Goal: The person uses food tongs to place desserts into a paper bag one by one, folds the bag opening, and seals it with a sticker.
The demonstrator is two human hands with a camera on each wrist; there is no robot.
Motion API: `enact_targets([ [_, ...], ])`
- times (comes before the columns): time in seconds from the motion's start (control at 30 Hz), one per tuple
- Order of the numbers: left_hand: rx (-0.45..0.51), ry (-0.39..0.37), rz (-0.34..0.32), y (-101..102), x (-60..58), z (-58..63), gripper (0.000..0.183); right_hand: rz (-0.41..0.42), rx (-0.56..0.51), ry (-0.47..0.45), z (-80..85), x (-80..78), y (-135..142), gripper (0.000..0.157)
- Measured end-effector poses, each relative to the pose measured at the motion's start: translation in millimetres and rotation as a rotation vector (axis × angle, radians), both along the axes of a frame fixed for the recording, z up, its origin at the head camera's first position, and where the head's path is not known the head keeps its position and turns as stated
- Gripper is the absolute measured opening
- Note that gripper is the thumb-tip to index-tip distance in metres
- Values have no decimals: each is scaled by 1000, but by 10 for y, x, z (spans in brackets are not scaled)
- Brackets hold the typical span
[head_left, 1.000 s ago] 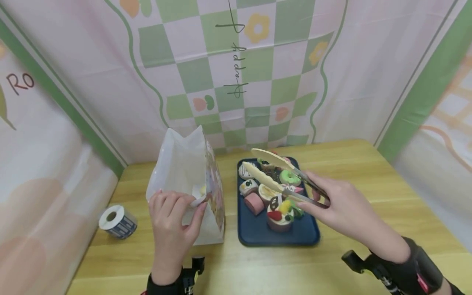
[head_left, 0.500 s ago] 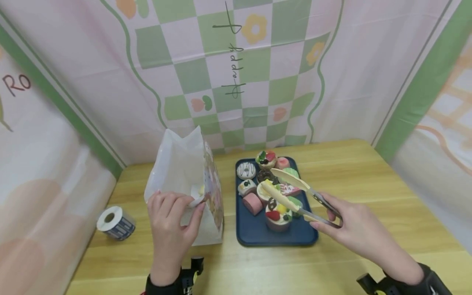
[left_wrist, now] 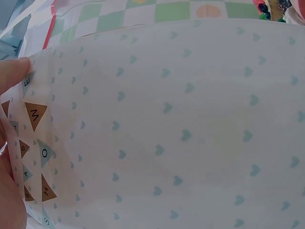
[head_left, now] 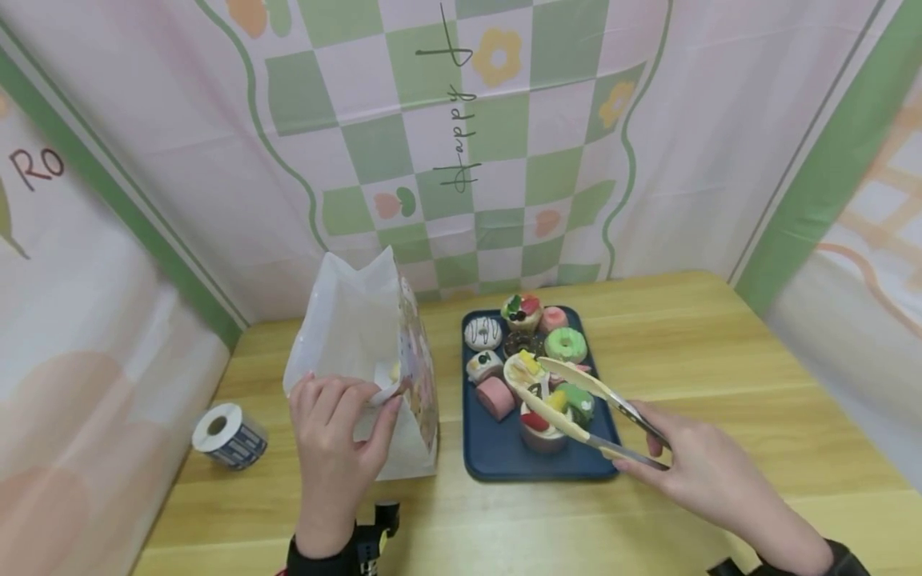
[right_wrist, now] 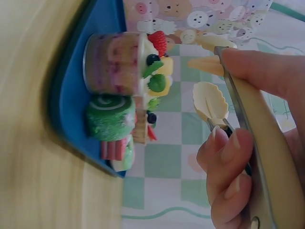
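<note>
My left hand (head_left: 334, 428) pinches the near rim of a white paper bag (head_left: 353, 320), which stands upright with its mouth open. A pale item shows partly inside it. In the left wrist view, the bag's side (left_wrist: 157, 133) with small blue hearts fills most of the picture. My right hand (head_left: 709, 472) grips a pair of tongs (head_left: 619, 408) by the metal handles. Their cream tips are spread apart above the pastries. Beneath them on a blue tray (head_left: 497, 464) stand a fruit-topped dessert cup (head_left: 543, 436) and a green roll (head_left: 579, 404); the right wrist view shows this cup (right_wrist: 114, 64) side-on.
A roll of labels (head_left: 230, 436) stands left of the bag. Farther back on the tray are a green donut (head_left: 565, 344), a white striped donut (head_left: 483, 332), a pink roll (head_left: 495, 398) and other pastries. A patterned cloth (head_left: 497, 160) hangs behind the table.
The tongs and my right hand have moved right and toward me from over the back of the tray, uncovering several pastries. My left hand keeps its hold on the bag.
</note>
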State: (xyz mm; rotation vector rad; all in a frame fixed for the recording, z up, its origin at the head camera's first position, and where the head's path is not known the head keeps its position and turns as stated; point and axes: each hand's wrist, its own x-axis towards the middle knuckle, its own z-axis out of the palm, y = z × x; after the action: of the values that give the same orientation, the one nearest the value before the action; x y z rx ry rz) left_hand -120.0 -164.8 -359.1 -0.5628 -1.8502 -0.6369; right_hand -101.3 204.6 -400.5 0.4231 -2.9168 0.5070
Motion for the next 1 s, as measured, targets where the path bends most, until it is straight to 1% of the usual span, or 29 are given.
enact_targets([
  [0.13, 0, -1, 2, 2, -3, 3, 25, -11, 5, 8, -74, 37, 12, 63],
  [0.23, 1, -1, 3, 2, -9, 8, 24, -26, 6, -1, -118, 62, 17, 59],
  [0.33, 2, 1, 1, -1, -12, 8, 26, -38, 7, -11, -151, 80, 23, 59],
  [0.43, 3, 2, 1, -3, -14, 5, 27, -50, 10, -28, -176, 87, 24, 63],
  [0.7, 8, -7, 3, 0, -11, -9, 28, -67, 7, -70, -227, 80, 11, 80],
  [0.87, 13, -2, 1, 7, -14, -10, 28, -54, 12, -75, -261, 94, -2, 84],
  [1.0, 12, 4, 7, 18, -16, -8, 32, -51, 12, -71, -298, 102, -6, 85],
])
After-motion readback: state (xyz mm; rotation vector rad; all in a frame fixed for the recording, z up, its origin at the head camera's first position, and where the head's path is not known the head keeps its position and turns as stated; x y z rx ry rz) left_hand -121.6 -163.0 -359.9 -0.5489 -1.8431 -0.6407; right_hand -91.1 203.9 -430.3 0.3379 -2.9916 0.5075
